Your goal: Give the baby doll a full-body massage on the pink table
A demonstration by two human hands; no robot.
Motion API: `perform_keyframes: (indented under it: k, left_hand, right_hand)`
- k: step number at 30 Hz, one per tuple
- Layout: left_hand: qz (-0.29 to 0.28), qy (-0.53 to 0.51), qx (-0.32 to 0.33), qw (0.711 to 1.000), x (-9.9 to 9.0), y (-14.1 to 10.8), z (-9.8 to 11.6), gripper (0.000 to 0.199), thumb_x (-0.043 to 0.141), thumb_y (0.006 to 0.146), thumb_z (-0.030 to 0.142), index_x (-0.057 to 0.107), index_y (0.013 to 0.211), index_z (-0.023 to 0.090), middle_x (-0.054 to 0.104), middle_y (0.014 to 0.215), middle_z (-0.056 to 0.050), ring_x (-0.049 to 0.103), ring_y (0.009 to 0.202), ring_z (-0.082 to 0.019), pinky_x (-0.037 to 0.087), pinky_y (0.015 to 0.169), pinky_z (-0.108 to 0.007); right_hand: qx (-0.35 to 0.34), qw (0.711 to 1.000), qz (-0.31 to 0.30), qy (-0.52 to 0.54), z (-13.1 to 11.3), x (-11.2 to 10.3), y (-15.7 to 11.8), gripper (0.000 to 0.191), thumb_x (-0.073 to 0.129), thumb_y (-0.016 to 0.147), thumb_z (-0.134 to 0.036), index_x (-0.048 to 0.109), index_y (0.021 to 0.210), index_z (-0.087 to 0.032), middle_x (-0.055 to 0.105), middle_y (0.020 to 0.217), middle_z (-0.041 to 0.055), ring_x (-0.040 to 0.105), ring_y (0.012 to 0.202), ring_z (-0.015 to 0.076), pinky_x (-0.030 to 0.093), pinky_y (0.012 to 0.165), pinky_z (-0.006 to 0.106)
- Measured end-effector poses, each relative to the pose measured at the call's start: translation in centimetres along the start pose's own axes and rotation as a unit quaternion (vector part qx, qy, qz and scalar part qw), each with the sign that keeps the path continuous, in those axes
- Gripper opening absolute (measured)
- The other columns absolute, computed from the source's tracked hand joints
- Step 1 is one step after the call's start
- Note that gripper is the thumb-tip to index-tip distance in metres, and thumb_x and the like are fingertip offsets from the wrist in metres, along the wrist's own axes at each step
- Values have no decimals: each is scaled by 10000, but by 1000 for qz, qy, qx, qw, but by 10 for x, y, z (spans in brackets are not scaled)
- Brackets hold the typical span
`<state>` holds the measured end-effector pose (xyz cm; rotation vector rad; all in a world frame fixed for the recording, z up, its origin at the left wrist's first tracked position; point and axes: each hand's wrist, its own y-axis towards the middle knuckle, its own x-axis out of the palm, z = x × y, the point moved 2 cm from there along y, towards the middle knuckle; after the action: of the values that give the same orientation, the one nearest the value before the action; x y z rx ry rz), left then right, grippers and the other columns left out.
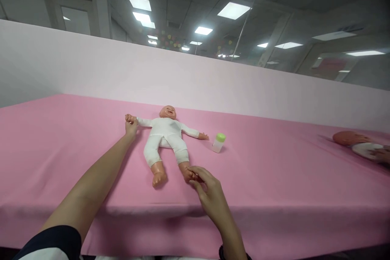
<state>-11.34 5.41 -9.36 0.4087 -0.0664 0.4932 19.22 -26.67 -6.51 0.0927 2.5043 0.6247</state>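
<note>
A baby doll (pixel 166 130) in a white suit lies on its back on the pink cloth (pixel 268 170), head toward the wall, arms and legs spread. My left hand (pixel 131 125) is closed around the doll's hand at the left. Near the front, my right hand (pixel 207 185) has its thumb and fingertips at the doll's right-side foot in the view, holding it. Beside the doll's other hand stands a small bottle (pixel 218 143) with a green cap and a pale, translucent body, slightly tilted in view.
At the far right lies a second doll (pixel 364 148), partly cut off by the frame, with a hand on it. A white wall panel (pixel 195 81) runs behind the cloth, with glass above it. The cloth's front edge hangs down near me.
</note>
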Motion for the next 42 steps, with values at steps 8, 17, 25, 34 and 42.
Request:
perform_keyframes:
  k: [8, 17, 25, 34, 42]
  left_hand:
    - [-220, 120, 294, 923, 34, -60, 58, 299, 635, 837, 311, 630, 1126, 235, 675, 1135, -65, 598, 1090, -249, 438, 1012, -419]
    - [-76, 80, 106, 988, 6, -19, 21, 295, 617, 864, 358, 534, 1114, 225, 630, 1046, -98, 615, 1026, -278, 490, 904, -441]
    - [15, 27, 39, 999, 5, -9, 10, 263, 592, 875, 325, 474, 1095, 243, 594, 1019, -71, 615, 1009, -235, 503, 918, -407]
    - [-324, 189, 294, 879, 33, -69, 63, 304, 544, 855, 251, 601, 1153, 237, 669, 1121, -74, 611, 1038, -255, 473, 942, -404]
    - [36, 52, -83, 995, 4, -12, 15, 164, 575, 838, 237, 491, 977, 217, 607, 933, -84, 631, 940, -266, 513, 827, -429]
  right_hand:
    - [-118, 993, 25, -2, -29, 24, 99, 444, 378, 899, -58, 643, 1222, -209, 656, 1265, 62, 605, 1167, 188, 514, 983, 348]
    - [-80, 995, 51, 8, -17, 12, 51, 361, 485, 934, -158, 629, 1255, -236, 668, 1233, 65, 632, 1118, 206, 529, 963, 370]
    - [-31, 998, 48, 3, 8, 8, 17, 373, 457, 929, -165, 643, 1244, -237, 655, 1274, 76, 621, 1165, 227, 536, 970, 410]
    - [-102, 995, 20, 3, -33, 30, 106, 403, 437, 894, -97, 656, 1206, -228, 706, 1142, 47, 654, 1032, 200, 532, 913, 365]
    - [-22, 999, 35, 31, 13, 14, 11, 340, 500, 934, -205, 645, 1240, -242, 655, 1270, 75, 633, 1144, 223, 554, 939, 377]
